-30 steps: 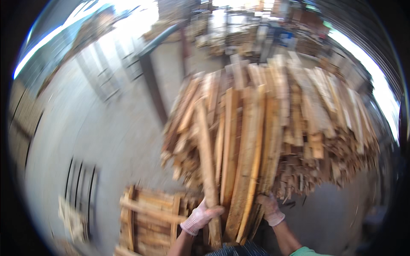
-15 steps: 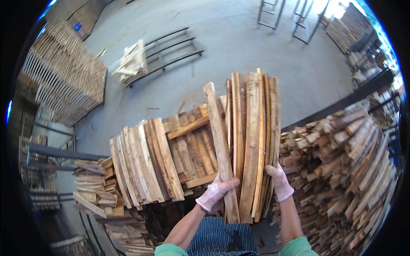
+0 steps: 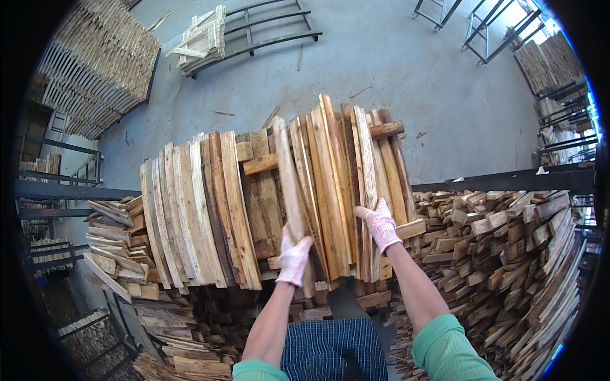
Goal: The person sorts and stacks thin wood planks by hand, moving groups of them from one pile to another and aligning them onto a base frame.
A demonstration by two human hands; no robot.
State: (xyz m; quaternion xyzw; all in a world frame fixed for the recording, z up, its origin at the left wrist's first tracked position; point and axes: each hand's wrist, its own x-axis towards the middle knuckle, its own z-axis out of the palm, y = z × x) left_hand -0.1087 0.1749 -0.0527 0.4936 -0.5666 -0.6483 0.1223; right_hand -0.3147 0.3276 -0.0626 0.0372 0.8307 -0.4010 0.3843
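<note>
Boards (image 3: 335, 190), brown-grained, between gloved left hand (image 3: 295, 257) and gloved right hand (image 3: 380, 228)

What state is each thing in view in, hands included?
Left hand: gloved, closed
Held board: gripped by left hand near its closer end
Right hand: gloved, touching the right-hand boards; grip unclear
Left row of boards: laid side by side
Right wood pile: heaped, ends uneven
Pale slats: stacked on metal rack

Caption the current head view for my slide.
Gloved left hand gripping a wooden slat, right hand against the row of slats beside it.
</note>
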